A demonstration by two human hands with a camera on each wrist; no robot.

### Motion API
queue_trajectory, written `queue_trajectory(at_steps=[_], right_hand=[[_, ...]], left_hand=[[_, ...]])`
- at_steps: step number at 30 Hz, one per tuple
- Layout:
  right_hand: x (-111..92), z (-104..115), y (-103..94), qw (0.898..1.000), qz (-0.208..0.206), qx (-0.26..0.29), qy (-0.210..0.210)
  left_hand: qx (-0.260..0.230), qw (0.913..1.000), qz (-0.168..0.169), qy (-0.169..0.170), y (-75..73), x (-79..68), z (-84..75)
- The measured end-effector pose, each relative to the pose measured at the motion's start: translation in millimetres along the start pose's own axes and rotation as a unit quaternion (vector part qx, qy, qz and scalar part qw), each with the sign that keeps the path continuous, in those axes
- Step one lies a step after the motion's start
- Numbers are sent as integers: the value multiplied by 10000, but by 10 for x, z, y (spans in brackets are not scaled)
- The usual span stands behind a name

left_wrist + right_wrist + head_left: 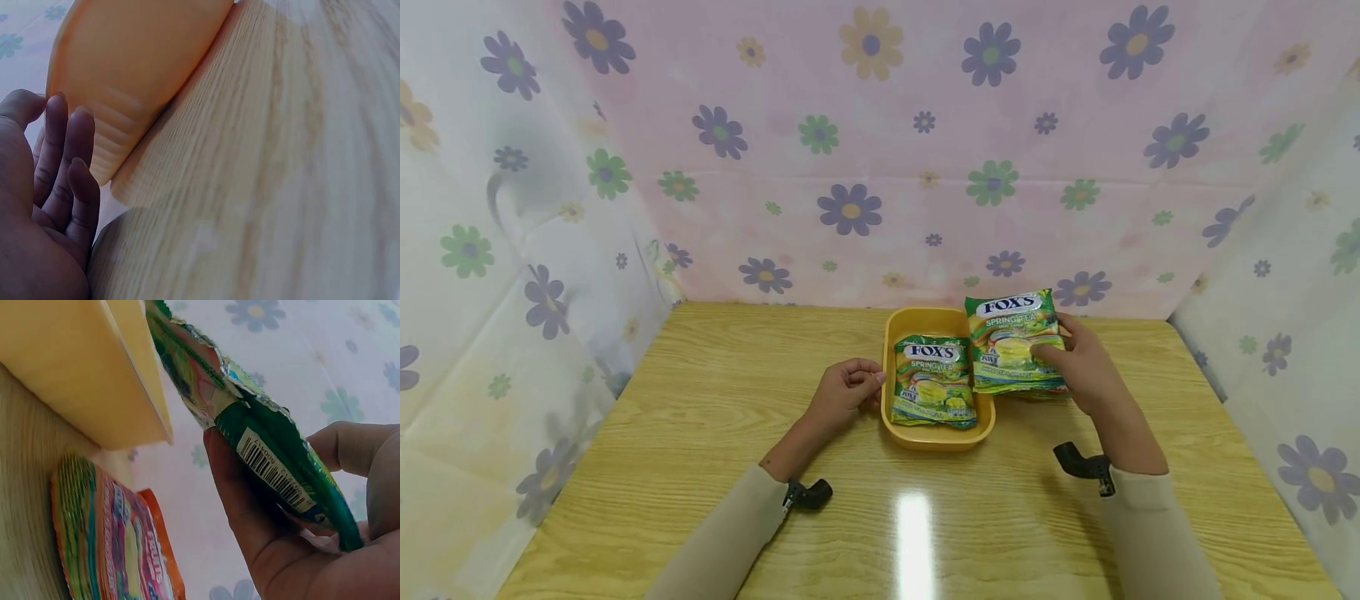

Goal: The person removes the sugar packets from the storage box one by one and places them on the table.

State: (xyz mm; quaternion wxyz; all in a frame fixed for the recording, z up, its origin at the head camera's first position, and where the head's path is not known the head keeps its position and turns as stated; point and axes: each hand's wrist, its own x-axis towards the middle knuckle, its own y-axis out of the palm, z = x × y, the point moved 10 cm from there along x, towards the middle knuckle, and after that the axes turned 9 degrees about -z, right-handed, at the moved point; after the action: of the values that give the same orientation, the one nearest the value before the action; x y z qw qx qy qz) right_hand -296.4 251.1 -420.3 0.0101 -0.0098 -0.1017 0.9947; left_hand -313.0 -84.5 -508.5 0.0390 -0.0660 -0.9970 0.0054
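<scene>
My right hand [1086, 367] grips a green Fox's Spring Tea candy packet [1007, 333], thumb on its front and fingers behind. It is held up at the right rim of a yellow plastic tub [936, 440]. The right wrist view shows the packet's barcode side [269, 465] between thumb and fingers. Inside the tub lies another green Fox's packet [932, 387], face up. At the tub's left rim, my left hand [848, 390] pinches the edge between thumb and fingertips; in the left wrist view its other fingers [81, 187] curl loosely beside the wall.
A packet with orange edges and the word "FRUITS" [122, 537] lies on the table right of the tub, mostly hidden in the head view. The wooden table [737, 433] meets a flowered cloth backdrop [910, 150] behind and at both sides.
</scene>
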Motion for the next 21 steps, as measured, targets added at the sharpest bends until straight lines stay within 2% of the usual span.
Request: queue_trajectory(at_steps=[5, 10, 15, 21], right_hand=[[0, 5, -146, 9997, -123, 194, -39], [1, -33, -342, 9975, -406, 567, 112], [-10, -59, -532, 9918, -694, 1032, 293], [-30, -71, -729, 9835, -1048, 1440, 315]], left_hand=[[97, 10000, 2, 3, -1, -2, -5], [138, 9999, 50, -15, 3, 2, 4], [60, 9998, 161, -31, 13, 17, 21], [122, 9998, 179, -44, 24, -4, -23]])
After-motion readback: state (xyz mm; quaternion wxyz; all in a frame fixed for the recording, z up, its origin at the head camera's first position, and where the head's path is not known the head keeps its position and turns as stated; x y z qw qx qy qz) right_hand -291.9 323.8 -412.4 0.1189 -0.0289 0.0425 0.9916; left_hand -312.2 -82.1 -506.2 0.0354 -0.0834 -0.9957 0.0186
